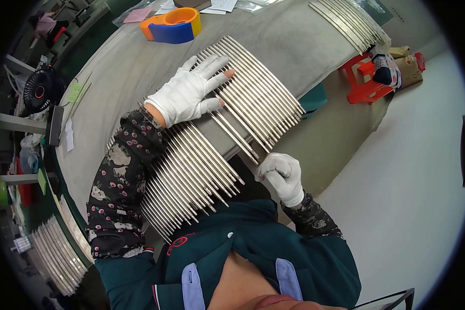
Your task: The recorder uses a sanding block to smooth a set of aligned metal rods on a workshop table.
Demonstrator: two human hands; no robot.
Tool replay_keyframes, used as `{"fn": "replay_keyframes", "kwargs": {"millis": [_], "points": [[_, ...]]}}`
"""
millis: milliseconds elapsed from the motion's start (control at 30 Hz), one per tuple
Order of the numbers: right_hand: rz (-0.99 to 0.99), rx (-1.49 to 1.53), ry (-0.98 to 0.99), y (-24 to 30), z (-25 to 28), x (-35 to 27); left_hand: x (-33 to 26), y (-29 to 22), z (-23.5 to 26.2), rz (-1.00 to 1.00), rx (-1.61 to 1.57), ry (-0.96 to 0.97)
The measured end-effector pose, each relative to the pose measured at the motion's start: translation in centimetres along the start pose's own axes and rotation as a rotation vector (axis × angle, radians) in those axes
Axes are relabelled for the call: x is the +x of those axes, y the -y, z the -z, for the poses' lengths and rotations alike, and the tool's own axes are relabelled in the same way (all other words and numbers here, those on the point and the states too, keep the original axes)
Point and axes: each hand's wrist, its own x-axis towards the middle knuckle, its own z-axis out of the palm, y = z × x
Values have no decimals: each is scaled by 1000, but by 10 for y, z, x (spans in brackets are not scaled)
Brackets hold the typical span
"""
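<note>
Past the counter's [274, 39] right side, we see a brown bag [411, 71] by a red plastic stool [369, 94]; its contents we cannot tell. A blue, yellow and orange tape dispenser [173, 34] sits at the far edge. Slender, shiny metal rods [261, 88] lie side by side on the counter in two broad groups, with a few between. Our white-gloved left hand [188, 94] rests across them, grip spread. Our right hand [282, 175] curls beside the rod ends; whether its grip pinches anything, we cannot tell.
</note>
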Motion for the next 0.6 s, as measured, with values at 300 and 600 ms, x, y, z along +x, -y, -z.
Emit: {"fn": "replay_keyframes", "kwargs": {"millis": [300,600], "points": [[30,-65,-17,15,18,10,-13,1,-6,-4,29,31],[225,-266,-81,46,60,92,-15,-4,5,12,-23,-13]]}}
